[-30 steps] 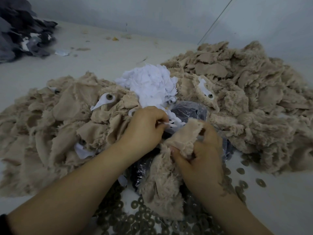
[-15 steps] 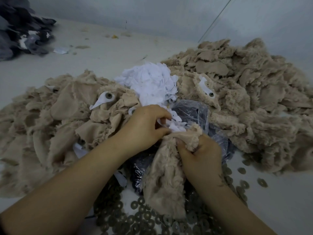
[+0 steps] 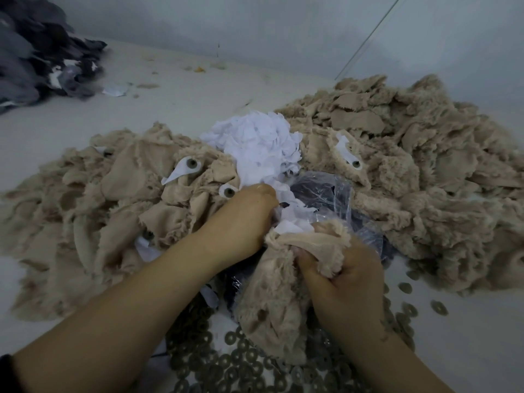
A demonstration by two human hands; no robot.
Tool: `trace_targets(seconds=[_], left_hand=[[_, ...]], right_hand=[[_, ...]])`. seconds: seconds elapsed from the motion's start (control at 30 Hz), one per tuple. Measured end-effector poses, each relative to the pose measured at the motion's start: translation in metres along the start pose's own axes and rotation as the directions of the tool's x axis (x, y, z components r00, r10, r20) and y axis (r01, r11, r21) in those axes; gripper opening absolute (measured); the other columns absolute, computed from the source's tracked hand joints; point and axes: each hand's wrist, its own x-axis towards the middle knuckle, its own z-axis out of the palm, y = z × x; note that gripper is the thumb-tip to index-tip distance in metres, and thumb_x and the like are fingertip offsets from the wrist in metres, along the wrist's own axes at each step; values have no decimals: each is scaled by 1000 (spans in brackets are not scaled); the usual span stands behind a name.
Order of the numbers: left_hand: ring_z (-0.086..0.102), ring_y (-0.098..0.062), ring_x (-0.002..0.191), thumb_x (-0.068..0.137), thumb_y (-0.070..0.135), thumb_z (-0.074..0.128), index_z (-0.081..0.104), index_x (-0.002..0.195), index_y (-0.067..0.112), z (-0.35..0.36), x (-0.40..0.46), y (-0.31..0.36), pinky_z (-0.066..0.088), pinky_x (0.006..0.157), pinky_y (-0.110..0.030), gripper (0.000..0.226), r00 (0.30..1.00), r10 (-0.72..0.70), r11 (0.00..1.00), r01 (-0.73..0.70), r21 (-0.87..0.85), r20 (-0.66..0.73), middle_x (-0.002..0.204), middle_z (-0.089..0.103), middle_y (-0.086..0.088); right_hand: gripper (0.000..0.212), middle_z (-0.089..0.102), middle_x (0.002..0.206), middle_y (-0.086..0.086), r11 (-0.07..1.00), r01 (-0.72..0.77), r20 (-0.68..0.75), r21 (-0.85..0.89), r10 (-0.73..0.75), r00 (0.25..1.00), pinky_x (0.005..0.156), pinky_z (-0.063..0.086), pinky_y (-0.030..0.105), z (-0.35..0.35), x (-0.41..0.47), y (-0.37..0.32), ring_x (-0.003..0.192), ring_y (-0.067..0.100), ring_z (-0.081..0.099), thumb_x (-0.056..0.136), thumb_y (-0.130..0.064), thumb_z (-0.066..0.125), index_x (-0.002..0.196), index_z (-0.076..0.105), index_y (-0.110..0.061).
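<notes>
Right hand [image 3: 348, 282] is clenched tight, fingers and thumb bunching the top of a tan plush piece [image 3: 283, 310] that hangs just in front of the person. Left hand [image 3: 243, 219] is right beside it, fingers curled down into the white fabric cutouts [image 3: 255, 140]; the tips are buried, so I can't tell if it has one. Just behind sits a clear plastic bag [image 3: 320, 191] of dark parts, and grey washers [image 3: 226, 361] are strewn below the wrists. In the left heap [image 3: 85, 211], several pieces already show a plastic eye [image 3: 191, 164] on a white patch, so by the look of it that share is done. The bigger right heap [image 3: 425, 180] looks mostly bare, so plenty is left. Far off on the tabletop [image 3: 170, 89] lies dark grey fabric [image 3: 34, 61].
</notes>
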Motion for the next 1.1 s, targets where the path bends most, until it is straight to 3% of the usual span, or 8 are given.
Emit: trace_targets(seconds=[0.07,0.13,0.27,0.37,0.5,0.77,0.93,1.1], left_hand=[[58,-24,109,90,-9,52,71,105,-4,0,-6,2,43,99,-24,25,981,-8,990,-20,-138,-194,118,66,-12],[65,-12,87,95,-2,52,72,108,10,-5,-10,6,51,80,-17,27,955,-135,917,19,-399,-264,103,71,11],[66,-24,76,92,5,59,66,120,25,-18,-13,3,53,68,-26,36,984,-98,718,175,-674,151,106,69,3],[69,-32,95,90,0,65,73,108,16,-19,-17,5,59,83,-39,26,981,-106,708,191,-680,165,106,71,-14],[68,-21,61,88,0,67,76,84,15,-15,-15,7,59,62,-35,17,953,-287,810,188,-555,-97,71,73,-10],[68,-23,81,87,-9,59,76,97,1,-16,-11,9,48,77,-24,23,905,-93,989,36,-142,-415,97,73,-12],[61,-8,74,86,-8,59,76,96,4,-15,-9,10,44,71,-9,24,868,-145,979,57,-196,-474,90,70,-5],[51,-2,67,84,1,64,71,90,13,-25,-7,9,38,64,-9,15,893,-213,946,88,-312,-396,78,54,6]], right_hand=[[15,72,77,9,1000,-6,17,0,6,1000,72,43,-2,1,0,2,76,-1,59,82,-23,74,78,79,-9],[7,73,84,13,999,-25,41,22,24,999,77,35,-8,1,1,4,83,-5,55,82,-13,77,85,80,-7],[8,73,89,14,998,-30,64,47,27,998,73,40,-4,0,1,8,86,15,62,82,-7,77,89,80,-9],[8,73,92,13,998,-25,40,63,22,999,71,41,-4,1,2,8,87,9,63,83,-13,77,88,80,-8],[12,68,91,1,998,-24,26,56,22,999,76,36,-8,0,2,12,92,-23,52,81,-14,77,93,79,-10],[25,73,96,2,993,-65,-5,94,66,998,87,50,9,2,3,10,92,-4,63,80,-29,67,92,80,-11],[30,75,89,11,991,-107,-10,74,108,994,78,44,-1,2,5,12,80,11,66,83,-32,70,91,79,-4],[15,72,76,15,993,-118,-16,-17,117,993,68,53,13,3,6,21,69,24,67,83,-15,77,82,77,0]])
